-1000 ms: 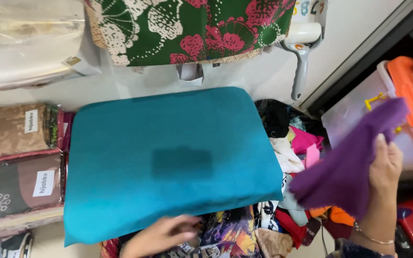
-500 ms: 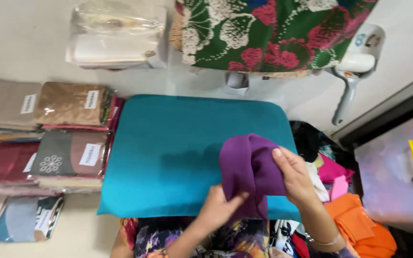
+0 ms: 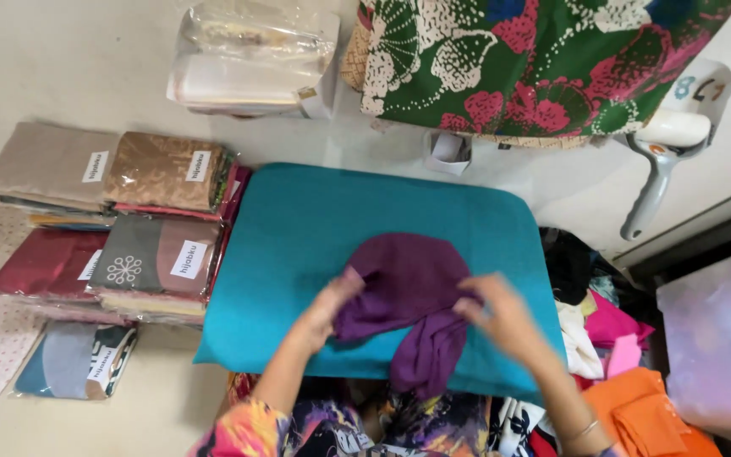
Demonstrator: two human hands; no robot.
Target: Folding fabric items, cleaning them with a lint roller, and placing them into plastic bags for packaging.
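One purple cloth (image 3: 408,292) on one teal cushion (image 3: 315,220); left hand (image 3: 329,306), right hand (image 3: 503,315) fingers pinching its edges.

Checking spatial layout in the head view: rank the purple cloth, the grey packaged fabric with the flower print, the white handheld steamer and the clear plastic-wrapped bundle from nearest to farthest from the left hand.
1. Purple cloth: touching the left hand, on the teal cushion.
2. Grey packaged fabric: left, on the stack.
3. Clear plastic-wrapped bundle: top, beyond the cushion.
4. White handheld steamer: far upper right.
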